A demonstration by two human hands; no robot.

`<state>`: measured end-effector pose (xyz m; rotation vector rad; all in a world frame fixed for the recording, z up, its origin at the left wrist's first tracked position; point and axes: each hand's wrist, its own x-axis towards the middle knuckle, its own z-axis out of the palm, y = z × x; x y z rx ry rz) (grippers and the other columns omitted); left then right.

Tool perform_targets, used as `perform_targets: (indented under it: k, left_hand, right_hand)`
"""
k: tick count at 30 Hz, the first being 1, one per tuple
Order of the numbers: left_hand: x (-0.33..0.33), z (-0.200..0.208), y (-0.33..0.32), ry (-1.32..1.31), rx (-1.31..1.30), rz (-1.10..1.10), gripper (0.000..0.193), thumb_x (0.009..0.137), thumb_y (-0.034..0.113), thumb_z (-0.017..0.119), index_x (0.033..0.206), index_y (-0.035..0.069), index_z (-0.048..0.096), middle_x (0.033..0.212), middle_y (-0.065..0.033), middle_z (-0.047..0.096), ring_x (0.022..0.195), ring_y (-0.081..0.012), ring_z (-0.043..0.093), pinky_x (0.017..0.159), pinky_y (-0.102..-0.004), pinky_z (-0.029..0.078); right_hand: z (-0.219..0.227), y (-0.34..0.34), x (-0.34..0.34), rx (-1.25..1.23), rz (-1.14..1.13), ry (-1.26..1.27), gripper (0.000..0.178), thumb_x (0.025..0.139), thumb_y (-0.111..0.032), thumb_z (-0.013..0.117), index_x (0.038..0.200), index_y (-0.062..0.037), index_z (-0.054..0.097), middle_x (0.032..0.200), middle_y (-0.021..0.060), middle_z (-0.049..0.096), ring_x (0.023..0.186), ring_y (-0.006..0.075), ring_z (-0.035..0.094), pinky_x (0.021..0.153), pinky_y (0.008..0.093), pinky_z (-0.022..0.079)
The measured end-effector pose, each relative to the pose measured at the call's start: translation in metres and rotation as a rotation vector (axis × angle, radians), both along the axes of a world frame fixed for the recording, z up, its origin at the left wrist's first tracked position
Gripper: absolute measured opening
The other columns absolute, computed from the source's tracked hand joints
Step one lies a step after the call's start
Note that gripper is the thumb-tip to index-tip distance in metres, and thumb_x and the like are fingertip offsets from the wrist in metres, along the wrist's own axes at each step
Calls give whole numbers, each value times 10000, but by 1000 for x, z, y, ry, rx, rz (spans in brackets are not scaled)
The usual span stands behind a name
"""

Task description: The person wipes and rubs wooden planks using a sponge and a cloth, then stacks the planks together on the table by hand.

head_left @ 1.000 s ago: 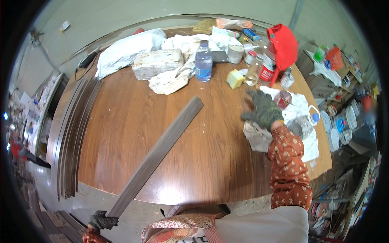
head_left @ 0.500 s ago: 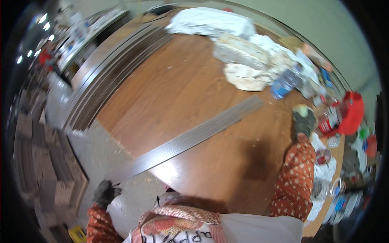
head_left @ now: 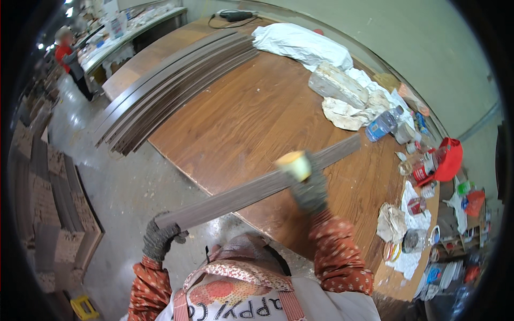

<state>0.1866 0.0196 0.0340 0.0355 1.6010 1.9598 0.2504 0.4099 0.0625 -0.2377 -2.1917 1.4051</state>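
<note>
Left hand: the gloved left hand (head_left: 162, 235) is clamped on the lower-left end of a grey-brown strip (head_left: 230, 200), just off the tabletop edge, lower left of the frame.
Right hand: the gloved right hand (head_left: 308, 187) has its fingers wrapped around a pale yellow sponge (head_left: 295, 165), right around mid-frame. It's pretty blurry, so can't really tell if the sponge is pressed on the strip or just above it.
Hands overall: well apart from each other, one at the strip's end, the other over toward its far half.
Strip: runs slantwise from lower left to right of centre, far part over the brown tabletop (head_left: 225, 123), near end sticking out past the edge.
Strip pile: a bunch of similar strips (head_left: 176, 80) lies side by side at upper left, ends hanging over the edge.
Top right clutter: a white bundle (head_left: 302, 45), a grubby wrapped block (head_left: 338, 83), a stained cloth (head_left: 342, 113) and a clear bottle with a blue label (head_left: 383, 125), which is near the strip's far tip.
Right edge stuff: a red bag (head_left: 450, 160), plus a crumpled rag (head_left: 392, 222) below it.
Background: a person in red (head_left: 67, 56) stands at upper left.
</note>
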Motion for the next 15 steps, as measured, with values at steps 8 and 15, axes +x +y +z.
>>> perform_targets:
  k: [8, 15]
  left_hand:
    - [4, -11, -52, 114, -80, 32, 588, 721, 127, 744, 1186, -46, 428, 915, -181, 635, 761, -262, 666, 667, -354, 574]
    - [8, 6, -100, 120, -95, 174, 527, 679, 93, 727, 1132, -41, 493, 883, -191, 633, 701, -306, 662, 592, -393, 579]
  right_hand:
    - [6, -225, -16, 534, 407, 139, 593, 756, -253, 624, 1300, -85, 460, 1145, 112, 536, 1025, 274, 540, 877, 424, 419]
    - [28, -93, -16, 637, 184, 85, 215, 780, -131, 576, 980, -54, 591, 931, 162, 613, 845, 358, 583, 751, 432, 448]
